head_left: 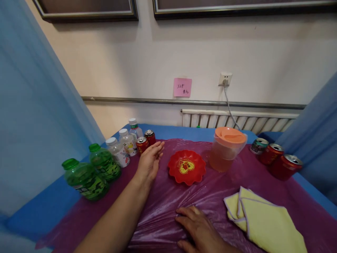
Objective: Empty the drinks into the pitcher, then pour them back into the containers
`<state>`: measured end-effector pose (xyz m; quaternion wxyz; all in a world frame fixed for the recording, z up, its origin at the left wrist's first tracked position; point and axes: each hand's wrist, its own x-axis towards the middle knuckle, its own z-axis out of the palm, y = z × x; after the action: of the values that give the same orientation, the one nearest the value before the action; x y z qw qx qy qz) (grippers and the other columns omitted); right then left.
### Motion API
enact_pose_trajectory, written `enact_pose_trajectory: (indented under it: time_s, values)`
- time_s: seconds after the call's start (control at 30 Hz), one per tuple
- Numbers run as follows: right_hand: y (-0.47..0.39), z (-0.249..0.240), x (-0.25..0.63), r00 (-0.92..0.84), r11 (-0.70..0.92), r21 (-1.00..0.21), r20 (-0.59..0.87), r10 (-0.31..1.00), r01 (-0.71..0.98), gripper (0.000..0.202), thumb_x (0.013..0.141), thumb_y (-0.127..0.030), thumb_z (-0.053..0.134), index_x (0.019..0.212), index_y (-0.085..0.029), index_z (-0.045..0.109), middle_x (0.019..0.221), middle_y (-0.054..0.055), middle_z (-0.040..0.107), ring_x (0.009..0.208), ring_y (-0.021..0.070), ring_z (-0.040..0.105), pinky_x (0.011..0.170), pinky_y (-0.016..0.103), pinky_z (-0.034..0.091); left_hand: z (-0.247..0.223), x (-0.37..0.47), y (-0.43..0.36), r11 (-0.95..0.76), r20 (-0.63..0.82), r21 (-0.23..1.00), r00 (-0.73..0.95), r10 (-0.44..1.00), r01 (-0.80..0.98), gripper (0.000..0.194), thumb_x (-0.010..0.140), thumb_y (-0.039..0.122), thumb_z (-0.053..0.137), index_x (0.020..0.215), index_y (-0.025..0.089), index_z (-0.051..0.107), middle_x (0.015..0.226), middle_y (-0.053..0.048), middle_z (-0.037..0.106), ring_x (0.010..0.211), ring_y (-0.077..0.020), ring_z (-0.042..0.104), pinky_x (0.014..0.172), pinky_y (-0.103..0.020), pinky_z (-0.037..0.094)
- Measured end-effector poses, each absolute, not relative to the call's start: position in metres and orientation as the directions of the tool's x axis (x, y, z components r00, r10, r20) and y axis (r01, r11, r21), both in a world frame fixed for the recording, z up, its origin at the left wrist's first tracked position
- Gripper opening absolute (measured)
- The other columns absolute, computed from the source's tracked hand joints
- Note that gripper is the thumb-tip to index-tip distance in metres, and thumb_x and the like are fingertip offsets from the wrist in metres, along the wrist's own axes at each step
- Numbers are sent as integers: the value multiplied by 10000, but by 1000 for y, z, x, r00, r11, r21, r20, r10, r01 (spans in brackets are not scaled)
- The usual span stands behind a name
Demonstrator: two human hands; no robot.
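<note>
My left hand [150, 159] reaches out beside the cans on the left, fingers stretched forward and nothing in it. Just past it stand a red can [142, 144] and a darker can [150, 136], partly covered by the hand. Nearer to me, my right hand [196, 225] lies with spread fingers on the purple plastic sheet [158, 218], also holding nothing. Between and beyond the hands sits a red scalloped plate [172, 165] with a yellow printed pattern. To its right is a clear pitcher [223, 154] with an orange lid and orange liquid.
Green bottles [85, 181] and white-capped clear bottles [118, 153] line the left side. A folded yellow cloth [268, 218] lies at the right front. Several cans [271, 154] stand at the far right. Behind the blue table are a radiator [252, 119] and a plugged-in cord [230, 107].
</note>
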<state>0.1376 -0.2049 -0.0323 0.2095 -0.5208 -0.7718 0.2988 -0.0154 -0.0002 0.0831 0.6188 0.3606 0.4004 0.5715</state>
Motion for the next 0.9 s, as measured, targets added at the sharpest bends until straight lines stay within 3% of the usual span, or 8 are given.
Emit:
enact_pose_trajectory:
  time_s: [0.33, 0.6, 0.77, 0.9]
  values:
    - [-200, -42, 137, -421, 316, -672, 8, 907, 669, 611, 852, -489, 691, 1420, -298, 572, 1537, 72, 486, 1388, 309, 458, 1157, 462, 374, 72, -29, 17, 179, -243, 901, -117, 963, -396, 165, 699, 179, 731, 858, 174, 687, 883, -41, 751, 711, -109, 686, 666, -223, 484]
    - [-198, -41, 137, -446, 330, -680, 5, 895, 655, 594, 872, -495, 663, 1417, -276, 572, 1547, 63, 474, 1395, 298, 441, 1173, 438, 352, 64, -40, 31, 66, -98, 988, -240, 966, -137, 212, 655, 267, 695, 834, 159, 658, 750, -18, 690, 638, -119, 651, 623, -224, 469]
    - [-205, -48, 130, -382, 354, -674, 114, 917, 649, 568, 856, -430, 703, 1390, -274, 589, 1499, 72, 527, 1355, 307, 486, 1152, 450, 382, 73, -55, 41, -111, 171, 961, -231, 958, 252, 305, 684, 255, 670, 975, 164, 658, 954, -80, 732, 873, -212, 698, 774, -316, 526]
    - [-204, -58, 130, -338, 449, -650, 297, 893, 614, 483, 820, -285, 712, 1293, -251, 624, 1421, 86, 584, 1264, 283, 562, 1083, 429, 460, 96, -70, 64, -241, 375, 758, -101, 922, 606, 416, 680, 232, 739, 1080, 171, 641, 1265, -118, 663, 1274, -309, 541, 1051, -402, 423]
